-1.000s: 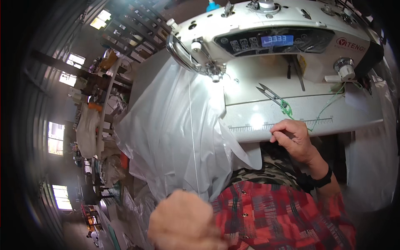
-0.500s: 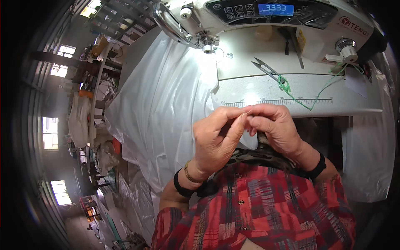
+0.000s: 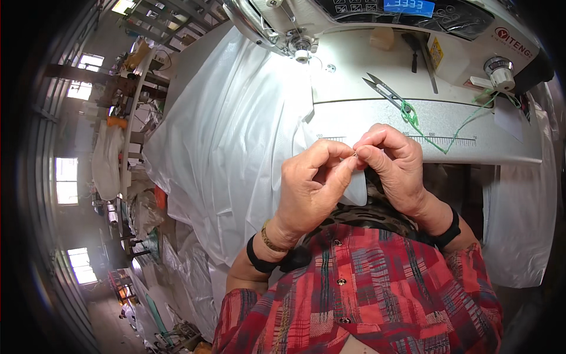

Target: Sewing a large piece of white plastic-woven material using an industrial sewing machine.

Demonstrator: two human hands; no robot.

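Note:
Just in front of the table edge, my left hand [image 3: 315, 180] and my right hand [image 3: 396, 168] meet fingertip to fingertip. Both thumbs and forefingers are pinched together; whatever sits between them is too small to make out. A large sheet of white translucent plastic [image 3: 230, 135] lies under the left forearm and runs up to the sewing machine's needle area [image 3: 302, 50]. Beyond my right hand lie thread snips [image 3: 383, 91] with a green cord [image 3: 411, 115] looped through their handle.
The sewing machine [image 3: 407, 17], with a lit display and a hand knob [image 3: 499, 74], spans the far side. A dark-handled tool [image 3: 413, 56] lies behind the snips. More plastic sheeting [image 3: 519, 218] hangs at the right. Cluttered shelving [image 3: 138, 112] stands to the left.
My right thumb has moved up against the forefinger, and the fingertips have parted slightly and shifted. The view has tilted a little, so the machine sits higher in the picture.

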